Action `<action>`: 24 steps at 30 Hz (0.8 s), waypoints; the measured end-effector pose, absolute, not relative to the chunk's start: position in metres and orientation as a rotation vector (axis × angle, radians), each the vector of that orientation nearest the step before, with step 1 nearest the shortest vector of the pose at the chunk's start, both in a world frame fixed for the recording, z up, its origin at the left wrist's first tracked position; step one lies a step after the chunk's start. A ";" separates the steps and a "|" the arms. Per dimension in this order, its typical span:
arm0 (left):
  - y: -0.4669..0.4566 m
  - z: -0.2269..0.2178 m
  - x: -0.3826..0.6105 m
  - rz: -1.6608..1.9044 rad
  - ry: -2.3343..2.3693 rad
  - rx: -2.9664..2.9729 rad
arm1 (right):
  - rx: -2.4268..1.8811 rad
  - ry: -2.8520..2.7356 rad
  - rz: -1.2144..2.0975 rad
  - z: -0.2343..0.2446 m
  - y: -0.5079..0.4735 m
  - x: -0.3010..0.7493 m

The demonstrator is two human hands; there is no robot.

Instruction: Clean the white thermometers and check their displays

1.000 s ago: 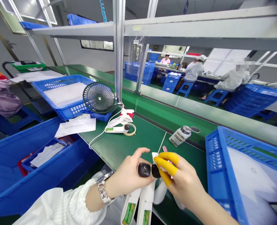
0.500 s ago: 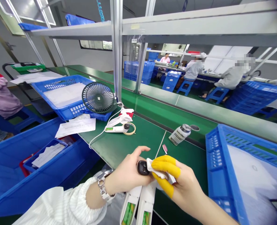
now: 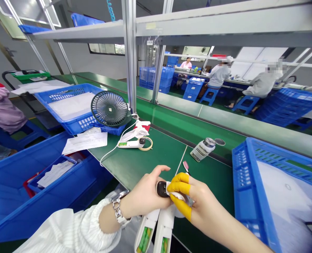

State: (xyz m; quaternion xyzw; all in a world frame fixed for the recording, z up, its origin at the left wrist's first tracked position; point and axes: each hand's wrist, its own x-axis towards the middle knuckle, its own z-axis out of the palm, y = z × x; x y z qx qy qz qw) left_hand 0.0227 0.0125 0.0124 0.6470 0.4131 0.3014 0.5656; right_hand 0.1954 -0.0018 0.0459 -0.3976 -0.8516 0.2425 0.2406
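Observation:
My left hand (image 3: 147,191) is closed around a white handheld device with a rounded black head (image 3: 161,189). Below the hand show two white handles, a left one (image 3: 145,233) and a right one (image 3: 165,232), each with green batteries in an uncovered compartment. Which handle belongs to the black head I cannot tell. Yellow finger cots cover several fingers of my right hand (image 3: 195,196). It pinches a white cloth (image 3: 177,194) against the right side of the black head. A similar white device (image 3: 131,144) lies on the green table, its black end over a tape roll (image 3: 148,149).
A metal-topped bottle (image 3: 203,149) and a pink-ended brush-like tool (image 3: 186,166) lie beyond my right hand. Blue crates stand right (image 3: 247,196) and left (image 3: 79,126). A dark fan (image 3: 109,109) and white cable (image 3: 110,151) are at the left. Co-workers sit across the aisle.
My right hand and the cloth have shifted slightly, the cloth still against the black head. The black head has moved a little to the right. The view has shifted slightly.

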 end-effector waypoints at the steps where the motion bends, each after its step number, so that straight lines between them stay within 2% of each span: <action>1: 0.012 0.013 0.023 0.708 0.977 1.524 | -1.104 -2.331 0.671 0.045 -0.002 0.195; 10: 0.013 0.009 0.024 0.711 1.003 1.593 | -1.205 -2.391 0.516 0.041 0.001 0.194; 15: 0.012 0.005 0.025 0.710 1.006 1.619 | -1.179 -2.420 0.313 0.039 0.001 0.194; 20: 0.011 0.006 0.025 0.676 0.998 1.588 | -1.148 -2.483 0.380 0.039 0.000 0.194; 24: 0.010 0.007 0.027 0.689 0.978 1.537 | -1.135 -2.435 0.263 0.040 0.000 0.195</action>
